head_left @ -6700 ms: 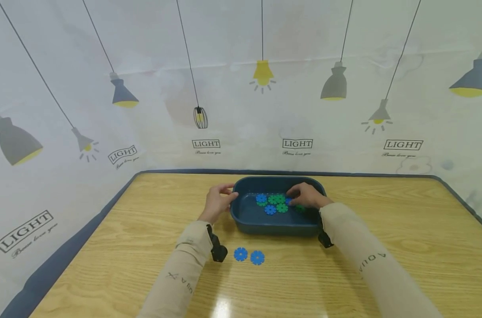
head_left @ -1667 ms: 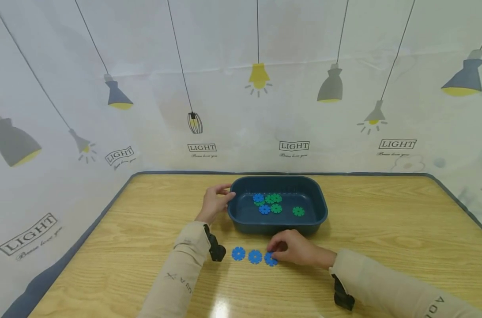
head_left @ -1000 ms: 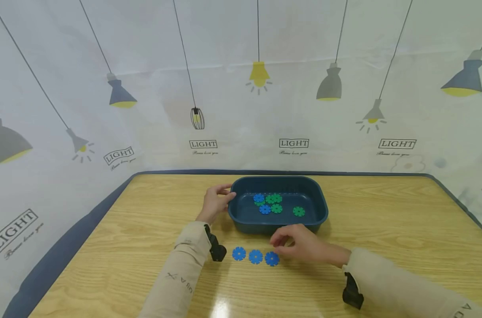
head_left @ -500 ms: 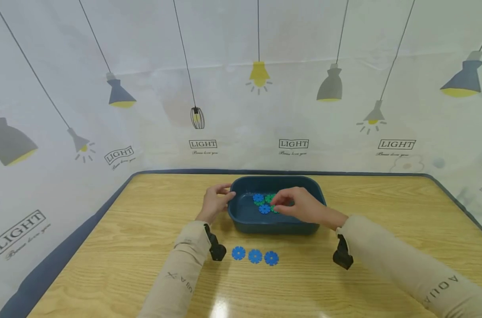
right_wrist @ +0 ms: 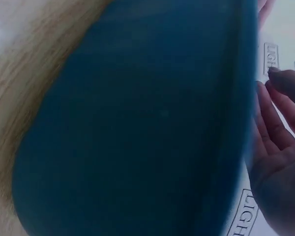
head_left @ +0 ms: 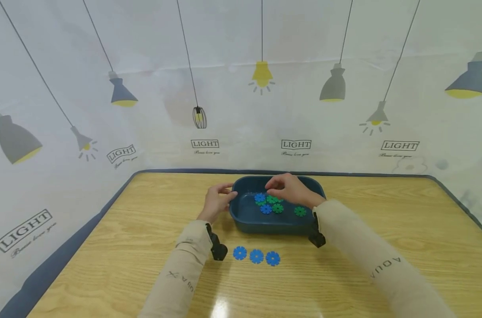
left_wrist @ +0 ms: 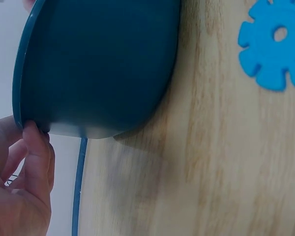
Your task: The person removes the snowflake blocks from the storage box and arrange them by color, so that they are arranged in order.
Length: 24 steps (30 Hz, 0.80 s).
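My left hand pinches the left rim of a dark blue plastic basin between thumb and fingers; the left wrist view shows this grip too. My right hand hovers over the basin, fingers loosely bent, with nothing seen between them. Under and beside it lie notched plastic building discs: blue discs and green discs, partly overlapping, some hidden by the hand. A single green disc lies apart at the right. In front of the basin, three blue discs form a row on the table.
The wooden table has a dark edge along the back and left. Behind it hangs a pale cloth printed with lamps. A black wrist camera sits close to the left end of the disc row.
The right hand brought a blue disc from the basin, set it down at the row's right end, let go, and moved back over the basin. The left hand stays on the rim.
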Tool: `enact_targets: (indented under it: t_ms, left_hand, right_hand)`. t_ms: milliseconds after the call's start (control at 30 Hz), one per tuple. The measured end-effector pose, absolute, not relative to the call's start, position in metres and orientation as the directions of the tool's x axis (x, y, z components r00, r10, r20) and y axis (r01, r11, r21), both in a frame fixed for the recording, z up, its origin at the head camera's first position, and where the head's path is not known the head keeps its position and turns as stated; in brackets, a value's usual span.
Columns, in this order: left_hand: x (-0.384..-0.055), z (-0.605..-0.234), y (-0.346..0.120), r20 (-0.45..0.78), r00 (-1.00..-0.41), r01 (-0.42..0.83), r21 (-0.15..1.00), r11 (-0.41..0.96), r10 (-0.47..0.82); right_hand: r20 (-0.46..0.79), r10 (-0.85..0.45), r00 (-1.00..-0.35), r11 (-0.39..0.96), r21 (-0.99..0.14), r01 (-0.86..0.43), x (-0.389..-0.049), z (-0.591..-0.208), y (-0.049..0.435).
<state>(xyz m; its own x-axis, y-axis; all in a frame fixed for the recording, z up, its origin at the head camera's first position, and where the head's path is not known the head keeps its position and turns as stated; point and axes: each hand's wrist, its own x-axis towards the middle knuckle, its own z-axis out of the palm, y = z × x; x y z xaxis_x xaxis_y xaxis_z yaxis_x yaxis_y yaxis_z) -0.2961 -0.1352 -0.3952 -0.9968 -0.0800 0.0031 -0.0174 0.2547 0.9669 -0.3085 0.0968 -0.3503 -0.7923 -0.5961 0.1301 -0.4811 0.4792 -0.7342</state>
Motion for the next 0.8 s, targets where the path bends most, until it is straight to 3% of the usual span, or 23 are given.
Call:
enact_targets:
  t_ms: [167,500,800]
  left_hand:
    - [-0.296,-0.397,-0.137,0.027,-0.997,0.011,0.972,0.235,-0.066]
    - [-0.294,-0.394,-0.136,-0.019,-0.998,-0.033,0.970,0.241,-0.059]
    - [-0.293,-0.392,-0.136,-0.010,-0.998,-0.026,0.966,0.257,-0.066]
  right_hand:
    - [0.073,-0.590,-0.804,0.500,-0.749,-0.434,-0.317,-0.360,0.094]
    - [-0.062,-0.610,-0.790,0.614,-0.668,-0.422,-0.325,-0.374,0.085]
    - [-0.088,-0.620,-0.780,0.635,-0.639,-0.433,-0.329,-0.383,0.081]
